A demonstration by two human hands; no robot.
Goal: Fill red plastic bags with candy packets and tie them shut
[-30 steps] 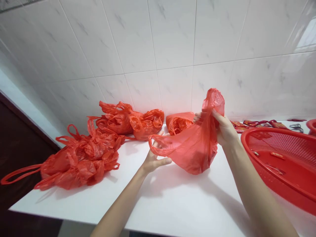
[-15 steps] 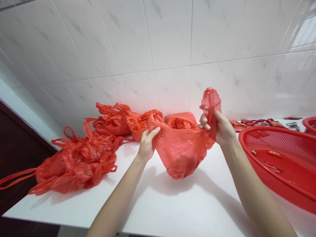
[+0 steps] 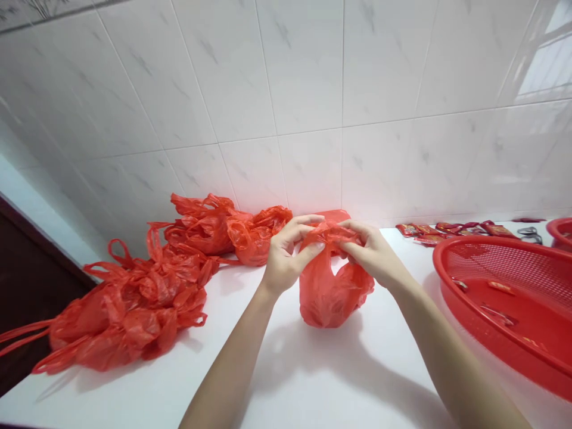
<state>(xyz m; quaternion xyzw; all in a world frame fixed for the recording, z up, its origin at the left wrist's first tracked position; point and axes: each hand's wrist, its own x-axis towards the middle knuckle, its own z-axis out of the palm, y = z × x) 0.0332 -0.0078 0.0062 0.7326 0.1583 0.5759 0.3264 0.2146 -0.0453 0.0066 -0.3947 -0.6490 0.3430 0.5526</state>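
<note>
A small red plastic bag (image 3: 333, 292) rests on the white counter (image 3: 339, 369) in the middle. My left hand (image 3: 286, 256) pinches one handle at the bag's top, fingers closed. My right hand (image 3: 370, 253) grips the other handle, and the two hands meet over the bag's mouth. The bag bulges with something inside that I cannot make out.
Several tied red bags (image 3: 143, 292) lie heaped at the left, more (image 3: 232, 229) against the tiled wall. A big red mesh basket (image 3: 504, 298) with a few small packets stands at the right. Red packets (image 3: 442, 229) and scissors (image 3: 529, 232) lie behind it.
My left hand took hold of the bag's left handle, then both hands came together above the bag. The bag's mouth went from spread wide to bunched shut, and the bag settled lower.
</note>
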